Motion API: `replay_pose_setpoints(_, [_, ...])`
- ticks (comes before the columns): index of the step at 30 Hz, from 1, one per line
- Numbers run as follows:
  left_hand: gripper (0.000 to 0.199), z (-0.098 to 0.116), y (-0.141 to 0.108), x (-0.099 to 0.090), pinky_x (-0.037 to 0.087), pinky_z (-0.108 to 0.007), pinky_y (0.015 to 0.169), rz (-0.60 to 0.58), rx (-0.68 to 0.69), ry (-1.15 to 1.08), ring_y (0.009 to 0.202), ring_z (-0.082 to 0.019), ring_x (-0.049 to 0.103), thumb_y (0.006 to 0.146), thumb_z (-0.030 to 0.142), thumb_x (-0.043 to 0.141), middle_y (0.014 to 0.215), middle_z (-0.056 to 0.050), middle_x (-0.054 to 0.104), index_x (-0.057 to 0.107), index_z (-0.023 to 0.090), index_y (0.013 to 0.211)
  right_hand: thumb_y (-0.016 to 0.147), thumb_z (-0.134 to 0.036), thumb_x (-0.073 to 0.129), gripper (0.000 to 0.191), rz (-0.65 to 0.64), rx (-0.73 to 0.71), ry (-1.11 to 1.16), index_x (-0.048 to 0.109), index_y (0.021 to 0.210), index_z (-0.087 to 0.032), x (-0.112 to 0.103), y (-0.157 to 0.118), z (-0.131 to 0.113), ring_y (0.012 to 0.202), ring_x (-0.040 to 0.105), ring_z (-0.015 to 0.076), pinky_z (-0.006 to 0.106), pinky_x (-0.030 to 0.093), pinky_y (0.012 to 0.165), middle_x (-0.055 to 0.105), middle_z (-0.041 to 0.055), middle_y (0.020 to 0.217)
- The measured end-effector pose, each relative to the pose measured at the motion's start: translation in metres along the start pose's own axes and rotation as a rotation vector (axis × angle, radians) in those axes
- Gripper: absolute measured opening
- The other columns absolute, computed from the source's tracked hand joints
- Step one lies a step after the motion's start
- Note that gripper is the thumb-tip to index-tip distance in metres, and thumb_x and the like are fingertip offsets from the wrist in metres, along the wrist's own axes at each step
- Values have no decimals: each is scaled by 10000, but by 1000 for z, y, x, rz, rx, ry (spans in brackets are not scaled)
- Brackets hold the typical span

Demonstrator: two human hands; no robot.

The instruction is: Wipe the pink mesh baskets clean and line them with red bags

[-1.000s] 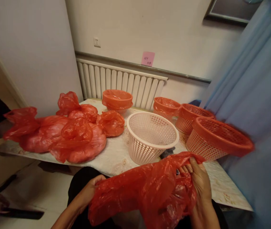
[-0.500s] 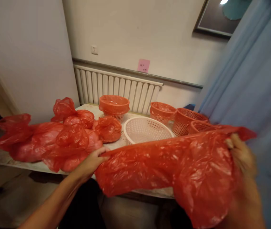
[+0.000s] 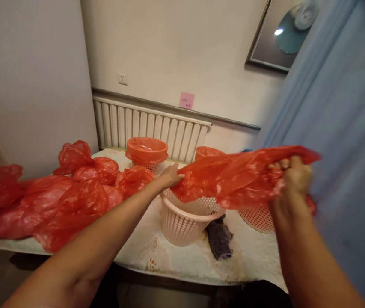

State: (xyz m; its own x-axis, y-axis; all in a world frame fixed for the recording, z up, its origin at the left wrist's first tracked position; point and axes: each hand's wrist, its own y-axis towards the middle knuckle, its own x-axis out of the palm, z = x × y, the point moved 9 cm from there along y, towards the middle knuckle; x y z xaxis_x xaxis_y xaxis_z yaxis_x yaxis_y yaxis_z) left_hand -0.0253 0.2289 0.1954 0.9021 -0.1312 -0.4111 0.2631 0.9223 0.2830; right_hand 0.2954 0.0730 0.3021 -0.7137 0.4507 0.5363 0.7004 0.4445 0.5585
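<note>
A red plastic bag point(image 3: 233, 175) is stretched sideways between my two hands, above a white perforated basket point(image 3: 182, 222). My left hand point(image 3: 172, 175) pinches the bag's left end over the basket's back left rim. At the right, my right hand point(image 3: 293, 173) is closed round the other end, with the bag bunched in its fingers. The bag covers part of the basket's opening. A dark rolled cloth point(image 3: 220, 238) lies on the table just right of the basket.
Several filled red bags point(image 3: 47, 199) crowd the table's left side. Lined baskets stand at the back, one at centre left point(image 3: 146, 149), another point(image 3: 208, 151) partly hidden. A red basket point(image 3: 258, 217) is at the right, by a blue curtain point(image 3: 336, 107). The patterned tablecloth point(image 3: 146, 252) shows in front.
Both hands have moved up and forward with the bag, which now hangs less low and is held over the white basket. The dark cloth and the front of the table have come into view.
</note>
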Motion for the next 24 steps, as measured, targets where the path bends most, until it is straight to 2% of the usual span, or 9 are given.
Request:
replay_pose_setpoints(3, [417,-8,-4,19,398,-352,935,-49,-16,-4,1229,-333,493,694,250,695,1254,-200,602,600,108,1075,791,-146,478,352,-40,157,-100,370,465,-224,13,-28,66,321,414,56,198,349,374,407,-85,370])
replay_pose_setpoints(6, [370,-7,-18,43,477,-334,819,-200,-16,-61,1027,-270,633,836,421,535,1092,-165,693,637,122,1028,748,-229,525,265,-66,250,-115,352,547,-238,23,-59,115,311,387,66,199,324,341,385,-108,384])
replay_pose_setpoints(8, [423,-4,-27,55,504,-321,721,-294,-21,-89,887,-243,675,866,479,467,999,-146,723,660,123,989,728,-269,526,228,-90,298,-119,351,584,-241,28,-76,136,307,358,63,197,303,329,378,-116,396])
replay_pose_setpoints(9, [420,-2,-30,60,507,-315,696,-320,-21,-93,865,-240,677,854,482,492,993,-139,726,664,125,995,720,-282,521,210,-110,319,-122,355,597,-242,31,-82,143,310,357,65,198,298,328,379,-115,401])
replay_pose_setpoints(14, [407,0,-29,73,496,-323,763,-301,5,-40,933,-268,648,680,308,761,1013,-87,721,670,166,1050,712,-331,506,168,-236,370,-180,399,625,-235,45,-96,160,316,371,69,197,296,334,425,-95,419])
replay_pose_setpoints(16, [322,-6,-24,77,497,-351,811,-268,-10,-1,961,-273,635,706,270,761,1011,-84,707,679,160,996,706,-355,527,164,-288,367,-227,442,651,-227,47,-92,164,322,386,69,194,302,338,468,-86,441])
replay_pose_setpoints(18, [266,-15,-16,76,510,-389,841,-227,-49,30,985,-256,625,806,297,689,1070,-78,672,656,147,1023,695,-370,561,166,-336,352,-289,503,689,-214,44,-84,165,347,425,80,197,336,356,505,-79,467])
replay_pose_setpoints(20, [288,-25,-7,67,528,-419,843,-185,-97,43,994,-232,622,887,329,598,1145,-71,630,610,150,1112,678,-367,606,177,-370,319,-361,552,691,-199,36,-71,163,384,463,92,206,371,385,524,-71,489])
replay_pose_setpoints(24, [327,-40,11,34,536,-429,842,-101,-187,19,1006,-219,619,905,331,574,1196,-87,602,567,165,1187,667,-335,651,174,-393,226,-485,590,620,-179,17,-44,155,458,496,107,216,391,448,540,-49,515])
